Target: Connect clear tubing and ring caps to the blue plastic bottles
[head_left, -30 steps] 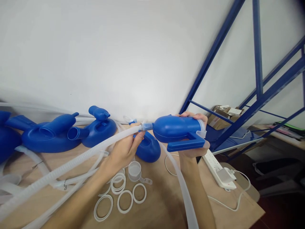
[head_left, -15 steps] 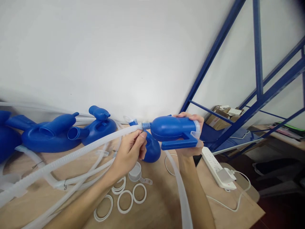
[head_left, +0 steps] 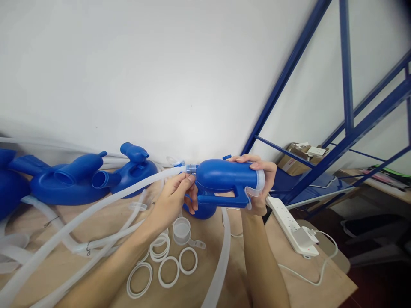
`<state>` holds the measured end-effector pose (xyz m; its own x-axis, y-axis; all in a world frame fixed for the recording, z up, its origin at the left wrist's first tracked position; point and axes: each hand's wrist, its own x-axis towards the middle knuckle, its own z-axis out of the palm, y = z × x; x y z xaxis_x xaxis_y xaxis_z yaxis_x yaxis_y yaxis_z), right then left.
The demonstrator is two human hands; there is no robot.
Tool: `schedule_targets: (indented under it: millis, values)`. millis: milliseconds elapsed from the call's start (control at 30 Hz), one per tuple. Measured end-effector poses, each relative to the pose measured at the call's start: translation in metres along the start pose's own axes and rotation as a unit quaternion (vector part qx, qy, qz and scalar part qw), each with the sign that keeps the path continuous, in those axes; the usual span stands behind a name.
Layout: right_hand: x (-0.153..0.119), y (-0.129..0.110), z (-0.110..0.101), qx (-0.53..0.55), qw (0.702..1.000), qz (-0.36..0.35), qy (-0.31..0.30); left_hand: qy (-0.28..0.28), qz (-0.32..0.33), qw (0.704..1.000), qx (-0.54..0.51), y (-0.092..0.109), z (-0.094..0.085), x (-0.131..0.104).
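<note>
My right hand (head_left: 257, 171) is wrapped round the collar end of a blue plastic bottle (head_left: 224, 175) with a handle, held sideways above the table. A clear translucent collar (head_left: 260, 183) sits round its right end. At the bottle's left end, a clear connector (head_left: 192, 168) joins it to a white corrugated hose (head_left: 128, 191). My left hand (head_left: 180, 188) pinches at the hose end beside this connector, where a thin dark clip or wire shows. Another blue bottle (head_left: 205, 210) lies behind and below, partly hidden.
More blue bottles (head_left: 70, 184) and loose hoses (head_left: 69, 239) lie at the left. White rings (head_left: 168, 271) and a clear cap (head_left: 182, 231) rest on the wooden table (head_left: 321, 278). A power strip (head_left: 289, 224) is at the right, near a blue metal frame (head_left: 289, 72).
The held bottle has shifted left and tilted a little, and its handle has moved with it. My left hand has moved slightly left. The hanging translucent tube below has swung left.
</note>
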<state>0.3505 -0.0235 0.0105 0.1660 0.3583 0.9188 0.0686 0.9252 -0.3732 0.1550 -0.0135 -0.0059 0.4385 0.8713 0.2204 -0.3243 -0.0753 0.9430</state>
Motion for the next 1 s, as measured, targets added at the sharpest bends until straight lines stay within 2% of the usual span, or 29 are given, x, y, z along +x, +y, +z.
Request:
schedule_targets:
  millis: [300,567,633,733,833,900,933,1000]
  values:
    - [-0.001,0.011,0.000,0.041,0.996,0.041,0.071,-0.028,0.004,1.000,0.001,0.004,0.002,-0.003]
    - [-0.001,0.006,0.003,-0.013,0.999,0.010,0.048,0.049,0.026,0.998,-0.001,-0.004,0.003,0.000]
    - [0.000,0.003,0.002,-0.026,0.999,-0.002,0.040,0.035,0.007,0.999,-0.001,-0.006,0.002,0.002]
    - [0.001,0.002,-0.001,-0.033,0.999,0.007,0.042,-0.020,-0.037,0.999,0.014,-0.005,-0.001,0.003]
    - [0.001,0.008,-0.005,-0.016,0.998,0.022,0.053,-0.034,-0.024,0.992,0.123,0.000,-0.006,0.000]
    - [0.002,0.013,-0.006,-0.012,0.998,0.031,0.058,0.020,0.074,0.958,0.277,0.005,-0.012,-0.003]
    - [0.002,0.015,-0.007,-0.012,0.997,0.038,0.063,0.060,0.143,0.920,0.360,0.007,-0.016,-0.004]
    - [0.003,0.017,-0.007,-0.013,0.994,0.060,0.085,0.126,0.271,0.813,0.500,0.011,-0.025,-0.005]
